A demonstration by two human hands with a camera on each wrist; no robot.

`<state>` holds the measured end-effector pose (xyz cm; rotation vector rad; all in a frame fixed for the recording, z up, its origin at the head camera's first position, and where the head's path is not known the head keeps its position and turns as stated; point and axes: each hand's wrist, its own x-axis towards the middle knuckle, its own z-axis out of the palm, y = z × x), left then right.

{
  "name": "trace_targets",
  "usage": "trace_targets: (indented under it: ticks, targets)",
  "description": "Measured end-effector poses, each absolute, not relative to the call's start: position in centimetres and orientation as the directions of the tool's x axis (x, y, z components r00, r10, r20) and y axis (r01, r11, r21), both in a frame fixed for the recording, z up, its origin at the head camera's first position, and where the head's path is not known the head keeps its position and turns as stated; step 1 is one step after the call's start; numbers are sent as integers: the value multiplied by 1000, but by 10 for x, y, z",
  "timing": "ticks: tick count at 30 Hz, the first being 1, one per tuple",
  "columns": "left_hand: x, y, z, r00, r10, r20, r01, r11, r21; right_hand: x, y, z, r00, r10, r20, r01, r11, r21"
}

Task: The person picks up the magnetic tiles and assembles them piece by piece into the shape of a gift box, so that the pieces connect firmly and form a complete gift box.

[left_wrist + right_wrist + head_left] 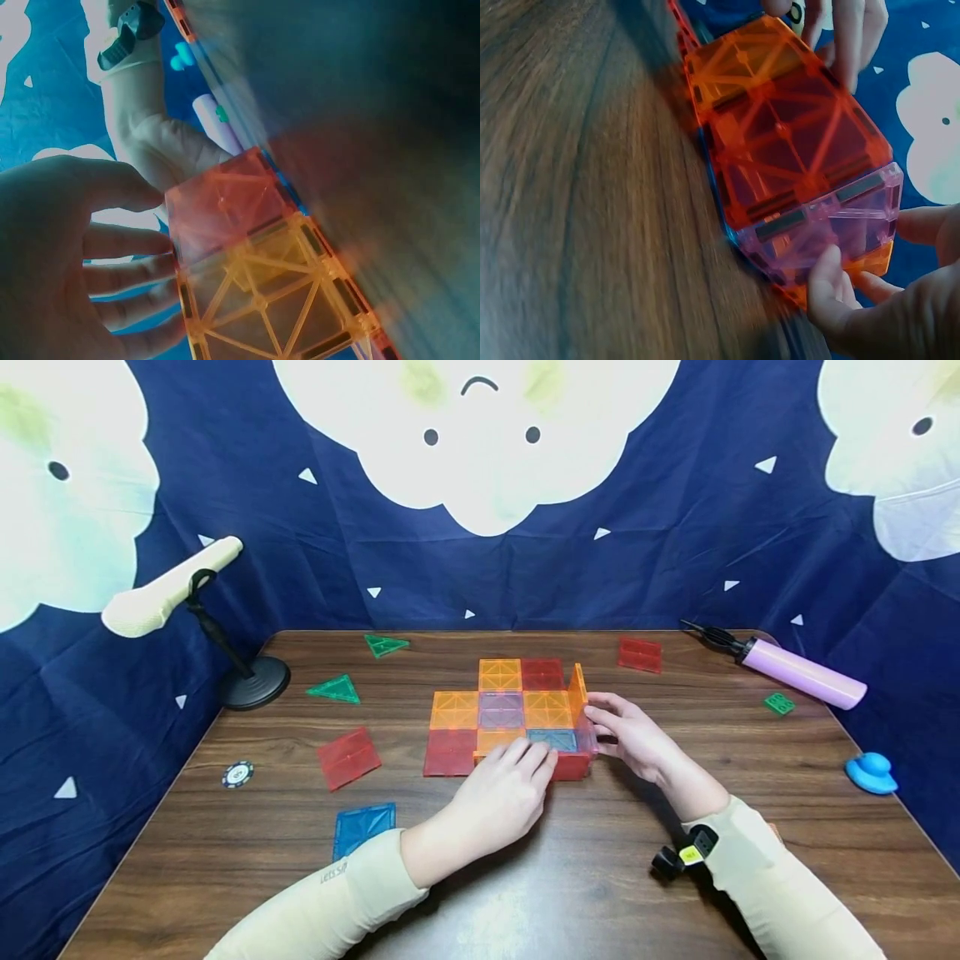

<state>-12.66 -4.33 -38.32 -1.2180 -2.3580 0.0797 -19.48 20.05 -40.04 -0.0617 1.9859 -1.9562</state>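
Note:
My left hand (506, 789) reaches over the front wall of translucent magnetic tiles, its fairly straight fingers touching the top edge by the upright red tile (795, 135). Beside that tile stands an upright orange tile (259, 304). At the right end, my right hand (630, 735) pinches a purple tile (825, 217), thumb on its near face and fingers beyond it. Its index finger is at an upright orange tile (577, 695) on the right side. Flat orange, red, purple and blue tiles (551, 740) lie joined behind the front wall.
Loose tiles lie around: red (349, 758), blue (363, 829), green triangles (335, 689) and another red (640, 655). A poker chip (237, 774), black stand (255, 682), purple pump (806, 672), green brick (779, 703) and blue hat-shaped toy (872, 773) are near the sides.

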Motion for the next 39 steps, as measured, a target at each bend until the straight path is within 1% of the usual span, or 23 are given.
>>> trace_targets:
  ticks: [5,11,14,17,19,22,24,26,29,31,33,35,37,39]
  targets:
    - [-126,-42,-387,-509,770,386,751,616,-238,-197,196,-401,-945,-255,-204,190,80,-979]
    - [-125,-43,-388,-519,763,385,748,624,-227,-199,194,-402,-945,-249,-211,195,85,-977]
    - [-126,-44,-388,-543,759,359,749,631,-200,-199,193,-403,-945,-244,-215,201,84,-976]
    - [-127,-49,-386,-589,743,317,757,645,-105,-199,192,-403,-944,-241,-225,210,88,-974]
    - [-131,-56,-383,-628,714,309,750,661,-3,-198,193,-403,-941,-244,-233,216,97,-972]
    - [-139,-73,-379,-700,636,323,706,684,184,-197,193,-402,-936,-253,-243,221,113,-969]
    - [-148,-88,-376,-763,565,315,646,695,317,-196,194,-402,-935,-256,-247,224,116,-968]
    - [-159,-104,-375,-836,482,264,548,707,446,-196,194,-402,-935,-256,-246,223,116,-968]
    - [-179,-126,-377,-930,348,119,346,718,604,-195,195,-402,-936,-256,-241,219,113,-969]
    - [-191,-139,-380,-963,268,-9,187,696,693,-195,196,-402,-937,-255,-240,216,116,-969]
    - [-200,-147,-383,-964,223,-144,26,620,784,-195,196,-402,-936,-256,-242,217,120,-969]
    - [-207,-152,-387,-942,207,-265,-134,491,861,-195,196,-402,-935,-257,-245,220,123,-968]
    - [-210,-154,-389,-918,206,-339,-254,352,901,-195,196,-402,-935,-258,-243,218,123,-968]
    - [-212,-154,-390,-903,203,-378,-327,245,913,-196,196,-402,-936,-259,-239,214,121,-969]
